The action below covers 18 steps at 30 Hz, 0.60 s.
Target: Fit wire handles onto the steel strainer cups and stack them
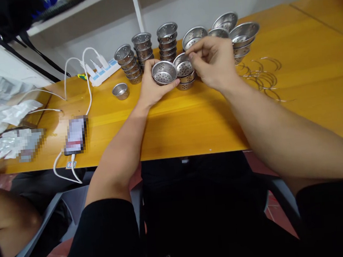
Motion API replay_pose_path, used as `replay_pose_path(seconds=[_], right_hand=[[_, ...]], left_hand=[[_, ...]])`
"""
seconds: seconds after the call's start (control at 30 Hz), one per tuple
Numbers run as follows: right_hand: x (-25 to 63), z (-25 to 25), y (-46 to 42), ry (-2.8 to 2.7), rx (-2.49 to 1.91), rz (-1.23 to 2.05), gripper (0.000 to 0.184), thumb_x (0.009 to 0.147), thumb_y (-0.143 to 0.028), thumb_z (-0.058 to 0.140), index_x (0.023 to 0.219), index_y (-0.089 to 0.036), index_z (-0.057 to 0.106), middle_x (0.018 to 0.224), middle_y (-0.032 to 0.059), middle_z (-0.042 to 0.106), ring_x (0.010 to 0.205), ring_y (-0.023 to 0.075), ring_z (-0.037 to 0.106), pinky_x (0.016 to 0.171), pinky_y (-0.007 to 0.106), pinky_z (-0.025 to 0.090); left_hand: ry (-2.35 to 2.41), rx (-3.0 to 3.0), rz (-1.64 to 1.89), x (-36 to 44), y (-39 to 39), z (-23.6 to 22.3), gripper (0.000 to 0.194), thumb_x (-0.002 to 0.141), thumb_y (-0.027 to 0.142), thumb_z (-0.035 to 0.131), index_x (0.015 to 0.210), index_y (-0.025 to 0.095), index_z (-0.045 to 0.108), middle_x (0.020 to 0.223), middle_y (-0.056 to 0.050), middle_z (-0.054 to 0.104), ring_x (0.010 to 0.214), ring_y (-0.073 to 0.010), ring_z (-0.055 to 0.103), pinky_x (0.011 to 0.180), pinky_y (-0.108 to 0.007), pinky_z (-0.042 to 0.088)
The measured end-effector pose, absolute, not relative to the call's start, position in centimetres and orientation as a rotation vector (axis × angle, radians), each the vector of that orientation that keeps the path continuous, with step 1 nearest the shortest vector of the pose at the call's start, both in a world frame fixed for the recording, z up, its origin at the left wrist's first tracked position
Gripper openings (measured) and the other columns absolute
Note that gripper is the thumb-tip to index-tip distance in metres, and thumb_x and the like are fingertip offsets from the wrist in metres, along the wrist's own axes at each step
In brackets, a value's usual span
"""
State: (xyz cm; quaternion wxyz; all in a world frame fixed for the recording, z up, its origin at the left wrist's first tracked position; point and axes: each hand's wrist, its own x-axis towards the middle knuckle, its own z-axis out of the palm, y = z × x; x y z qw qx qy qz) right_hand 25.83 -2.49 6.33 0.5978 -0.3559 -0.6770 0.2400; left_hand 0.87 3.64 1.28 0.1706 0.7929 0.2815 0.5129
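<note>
Clamping a metal cup (165,73) in its fingers toward the far edge of the worktop (186,129), the left hand (152,85) risked toppling the adjacent cup stack (185,68) by drifting sideways, while the right hand's (217,64) fingers showed no clear grip.

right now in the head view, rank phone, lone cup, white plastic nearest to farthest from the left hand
1. Lone cup, just left of the left hand
2. Phone, farther left, lower in view
3. White plastic, at far left
</note>
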Motion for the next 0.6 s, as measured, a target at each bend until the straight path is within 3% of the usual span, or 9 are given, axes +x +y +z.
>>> replay_pose_path(seconds=[0.13, 0.3, 0.4, 0.6], right_hand=[[25.8, 6.2, -2.6, -1.544, -0.859, 0.599, 0.037, 0.101, -0.053, 0.093, 0.123, -0.032, 0.072, 0.071, -0.0024, 0.061, 0.057, 0.0157, 0.054, 0.057, 0.034, 0.046], [25.5, 5.9, -2.8, -1.578, -0.876, 0.663, 0.044, 0.1, -0.07, 0.088, 0.107, -0.03, 0.072, 0.082, 0.0034, 0.073, 0.054, 0.017, 0.055, 0.052, 0.039, 0.047], [25.2, 5.8, -3.3, -1.565, -0.886, 0.705, 0.052, 0.096, -0.081, 0.086, 0.112, -0.033, 0.072, 0.084, 0.0028, 0.074, 0.053, 0.0191, 0.056, 0.048, 0.041, 0.048], [24.8, 5.6, -3.6, -1.594, -0.872, 0.701, 0.053, 0.098, -0.084, 0.082, 0.109, -0.033, 0.071, 0.081, 0.0049, 0.07, 0.057, 0.0225, 0.058, 0.051, 0.044, 0.049]], left_hand=[[0.774, 2.268, 1.421, 1.1, 3.4, 1.5, 0.094, 0.08, 0.095, 0.087, 0.138, 0.029, 0.053, 0.133, -0.008, 0.068, 0.123, -0.029, 0.073, 0.115, -0.05, 0.061], [0.77, 2.281, 1.424, 1.1, 3.5, 1.6, 0.092, 0.084, 0.095, 0.082, 0.142, 0.027, 0.058, 0.136, -0.01, 0.071, 0.128, -0.0303, 0.075, 0.12, -0.052, 0.061], [0.745, 2.281, 1.444, 1.3, 3.6, 1.6, 0.091, 0.085, 0.095, 0.081, 0.142, 0.028, 0.059, 0.137, -0.01, 0.072, 0.128, -0.03, 0.076, 0.119, -0.052, 0.062], [0.754, 2.274, 1.435, 1.4, 3.9, 1.3, 0.091, 0.085, 0.094, 0.082, 0.142, 0.028, 0.057, 0.136, -0.01, 0.072, 0.128, -0.03, 0.075, 0.119, -0.053, 0.062]])
